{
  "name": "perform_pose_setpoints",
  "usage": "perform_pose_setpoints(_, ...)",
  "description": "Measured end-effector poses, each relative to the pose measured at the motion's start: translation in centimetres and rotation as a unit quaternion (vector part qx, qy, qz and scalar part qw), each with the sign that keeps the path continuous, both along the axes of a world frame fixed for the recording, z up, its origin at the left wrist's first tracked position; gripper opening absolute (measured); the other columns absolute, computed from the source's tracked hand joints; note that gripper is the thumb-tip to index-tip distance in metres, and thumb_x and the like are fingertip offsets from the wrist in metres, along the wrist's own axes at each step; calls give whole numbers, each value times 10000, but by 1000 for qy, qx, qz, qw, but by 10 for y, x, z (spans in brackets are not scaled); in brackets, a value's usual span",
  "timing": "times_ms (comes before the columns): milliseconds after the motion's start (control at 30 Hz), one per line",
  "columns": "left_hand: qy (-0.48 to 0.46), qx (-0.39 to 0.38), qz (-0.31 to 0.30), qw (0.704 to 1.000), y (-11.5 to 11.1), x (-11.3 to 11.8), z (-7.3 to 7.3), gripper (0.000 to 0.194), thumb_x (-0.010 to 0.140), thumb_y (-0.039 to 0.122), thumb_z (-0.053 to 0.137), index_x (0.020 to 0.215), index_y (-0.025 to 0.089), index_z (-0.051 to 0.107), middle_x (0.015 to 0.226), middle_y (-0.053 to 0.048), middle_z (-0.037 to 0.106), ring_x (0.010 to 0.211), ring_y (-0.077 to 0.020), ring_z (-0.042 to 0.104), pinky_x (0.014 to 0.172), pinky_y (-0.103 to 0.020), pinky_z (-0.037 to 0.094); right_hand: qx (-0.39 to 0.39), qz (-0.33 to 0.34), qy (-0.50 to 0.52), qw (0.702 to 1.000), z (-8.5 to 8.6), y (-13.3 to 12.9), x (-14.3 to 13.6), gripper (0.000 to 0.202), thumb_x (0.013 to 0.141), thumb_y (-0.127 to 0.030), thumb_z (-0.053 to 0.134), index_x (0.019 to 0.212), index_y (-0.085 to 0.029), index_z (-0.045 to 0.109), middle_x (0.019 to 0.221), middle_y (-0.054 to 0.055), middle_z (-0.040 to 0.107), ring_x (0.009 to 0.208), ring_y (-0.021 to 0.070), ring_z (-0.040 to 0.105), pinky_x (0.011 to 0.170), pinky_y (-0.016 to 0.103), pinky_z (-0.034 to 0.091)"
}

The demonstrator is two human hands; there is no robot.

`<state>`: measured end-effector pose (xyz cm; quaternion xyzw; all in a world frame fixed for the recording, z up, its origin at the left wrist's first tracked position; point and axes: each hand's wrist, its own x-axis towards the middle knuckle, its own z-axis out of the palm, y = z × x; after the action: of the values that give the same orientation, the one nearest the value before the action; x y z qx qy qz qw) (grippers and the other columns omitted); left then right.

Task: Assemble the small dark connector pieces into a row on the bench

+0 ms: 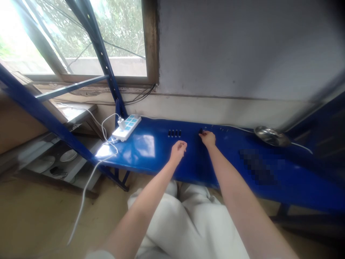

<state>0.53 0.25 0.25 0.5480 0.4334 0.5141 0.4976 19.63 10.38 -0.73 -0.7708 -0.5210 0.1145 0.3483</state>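
My right hand (208, 138) is closed in a pinch at a small black piece (201, 131), over the blue tabletop (161, 158). My left hand (178, 148) hovers above the table nearer to me, its fingers curled together; whatever they hold, if anything, is too small to make out. Just beyond the left hand, several short black pieces with pale ends (174, 133) stand side by side in a neat row. Past my right hand lie several tiny light-coloured bits (221, 128), too small to name.
A white power strip (126, 127) with a plugged-in adapter (122, 123) sits at the left end, its cable hanging off the edge. To the right are a shiny metal dish (271, 136) and a blurred-out dark object (258, 167). A blue shelf post (105, 57) rises at left.
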Motion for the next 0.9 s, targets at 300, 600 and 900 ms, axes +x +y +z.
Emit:
perform_pose_setpoints(300,-4,-8,-4,1000,-1,-1,1,251,791,404,496,828,166,568,610,22,500,451,-48,418,447,-173,354,3,-6,6,1000,-2,1,-2,149,665,-277,635,736,-153,674,722,86,657,668,199,591,630,322,443)
perform_pose_setpoints(600,-11,-10,-7,1000,-1,-1,2,259,791,408,493,833,165,570,614,24,499,456,-46,418,456,-176,353,-62,8,-40,997,7,0,0,189,709,-311,613,800,-159,680,791,81,671,738,195,613,634,268,449)
perform_pose_setpoints(900,-8,-10,-8,1000,-1,-1,2,252,790,402,492,837,167,572,623,18,505,468,-51,426,465,-178,358,-96,49,-53,993,7,9,13,179,694,-259,633,814,-135,680,751,73,667,724,180,626,638,249,468)
